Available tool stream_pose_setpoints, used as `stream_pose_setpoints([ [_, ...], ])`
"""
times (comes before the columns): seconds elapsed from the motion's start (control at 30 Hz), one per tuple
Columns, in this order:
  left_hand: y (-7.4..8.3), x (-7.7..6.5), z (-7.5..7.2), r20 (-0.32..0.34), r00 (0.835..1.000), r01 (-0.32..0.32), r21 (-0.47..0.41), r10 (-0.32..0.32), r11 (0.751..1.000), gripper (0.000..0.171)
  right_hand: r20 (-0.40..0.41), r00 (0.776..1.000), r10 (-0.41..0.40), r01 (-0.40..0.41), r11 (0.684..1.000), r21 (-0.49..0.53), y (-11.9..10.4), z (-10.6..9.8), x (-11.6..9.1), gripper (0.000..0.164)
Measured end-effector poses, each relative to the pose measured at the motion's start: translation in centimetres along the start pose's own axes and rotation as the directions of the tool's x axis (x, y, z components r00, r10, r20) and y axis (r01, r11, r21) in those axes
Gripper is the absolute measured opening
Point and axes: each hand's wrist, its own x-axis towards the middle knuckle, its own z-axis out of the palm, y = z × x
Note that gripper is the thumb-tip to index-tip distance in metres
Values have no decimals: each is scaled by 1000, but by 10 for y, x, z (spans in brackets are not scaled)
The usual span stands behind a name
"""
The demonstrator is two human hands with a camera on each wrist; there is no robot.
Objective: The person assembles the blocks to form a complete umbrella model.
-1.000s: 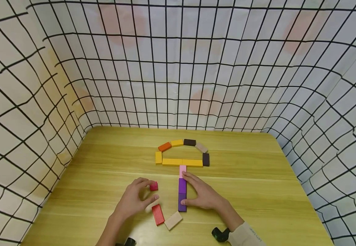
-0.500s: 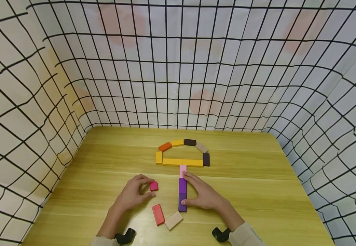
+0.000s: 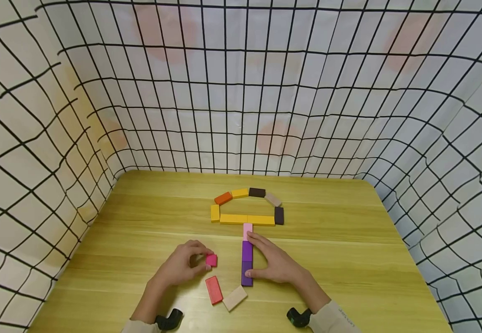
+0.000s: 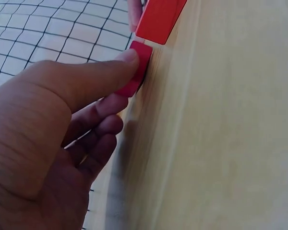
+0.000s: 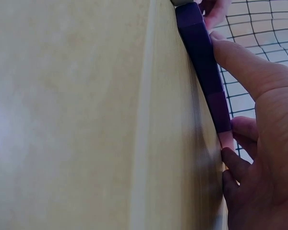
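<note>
My left hand pinches a small crimson block between thumb and fingers. The left wrist view shows the thumb lying over that block, with a longer red block just beyond it. My right hand rests along a straight column of blocks, fingers spread. Its index fingertip touches the light pink block at the far end, and its thumb touches the dark purple block at the near end. A brighter purple block lies between those two.
Two yellow blocks lie end to end beyond the column, with yellow, orange, black and beige blocks curving in an arch behind them. A beige block lies at the near end beside the red one. Black grid-patterned walls enclose the wooden table.
My left thumb and fingers have closed on the crimson block and drawn it slightly nearer and to the right. The right hand stays in place on the column.
</note>
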Motion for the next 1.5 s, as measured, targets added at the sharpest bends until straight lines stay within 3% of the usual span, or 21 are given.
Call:
stream_pose_setpoints([
  [0.33, 2, -2, 3, 12, 997, -76, -32, 76, 997, 25, -1, 1000, 2, -2, 1000, 2, -2, -1, -1, 103],
  [0.63, 1, -4, 6, 11, 998, -64, -46, 65, 997, 20, 6, 1000, 13, -13, 1000, 10, -3, -1, -2, 103],
  [0.9, 2, -5, 6, 6, 992, -124, -40, 124, 991, 19, 5, 1000, 20, -20, 1000, 8, -2, -1, -2, 103],
  [1.5, 3, -5, 6, 17, 995, -93, -38, 94, 995, 19, 11, 999, 30, -30, 1000, 0, 1, 0, 0, 104],
])
